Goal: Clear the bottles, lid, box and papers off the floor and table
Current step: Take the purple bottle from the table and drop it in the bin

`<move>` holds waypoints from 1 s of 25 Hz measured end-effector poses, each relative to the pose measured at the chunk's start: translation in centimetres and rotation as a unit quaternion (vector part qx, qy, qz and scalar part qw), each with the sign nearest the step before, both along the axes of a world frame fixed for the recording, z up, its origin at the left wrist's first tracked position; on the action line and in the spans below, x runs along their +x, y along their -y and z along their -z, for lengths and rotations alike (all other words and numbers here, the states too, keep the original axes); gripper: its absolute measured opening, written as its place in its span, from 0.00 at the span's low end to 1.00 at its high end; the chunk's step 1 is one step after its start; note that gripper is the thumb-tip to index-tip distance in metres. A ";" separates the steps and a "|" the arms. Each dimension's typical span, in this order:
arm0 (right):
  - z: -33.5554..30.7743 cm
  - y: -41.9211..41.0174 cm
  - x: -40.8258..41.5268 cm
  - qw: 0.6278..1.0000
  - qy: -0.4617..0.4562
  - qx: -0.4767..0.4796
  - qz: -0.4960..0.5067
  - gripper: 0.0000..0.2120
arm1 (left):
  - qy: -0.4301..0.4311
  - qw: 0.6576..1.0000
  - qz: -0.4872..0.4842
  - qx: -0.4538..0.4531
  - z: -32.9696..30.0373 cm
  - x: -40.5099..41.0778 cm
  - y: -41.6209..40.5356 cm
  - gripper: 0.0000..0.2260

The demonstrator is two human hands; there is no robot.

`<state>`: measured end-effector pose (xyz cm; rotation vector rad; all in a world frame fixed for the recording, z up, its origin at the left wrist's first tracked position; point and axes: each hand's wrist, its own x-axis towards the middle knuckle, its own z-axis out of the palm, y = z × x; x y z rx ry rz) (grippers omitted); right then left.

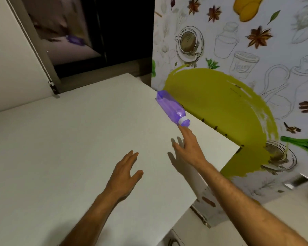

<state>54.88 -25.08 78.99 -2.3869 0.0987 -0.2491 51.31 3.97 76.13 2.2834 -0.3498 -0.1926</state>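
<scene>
Left hand (125, 172): fingers straight, holding nothing, hovering over bare white table (60, 148), likely idle. Right hand (188, 148): fingers extended, grasping nothing, forefinger at the cap of purple bottle (172, 108), apparently reaching. Bottle: lying on its side at the table's right edge, beside patterned wall (238, 50); open room leftward only.
</scene>
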 end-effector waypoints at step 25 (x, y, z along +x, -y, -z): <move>-2.9 -15.8 2.9 0.917 0.045 0.259 -0.300 0.20 | 0.089 0.877 -0.453 -0.132 -2.7 -15.7 -4.5 0.30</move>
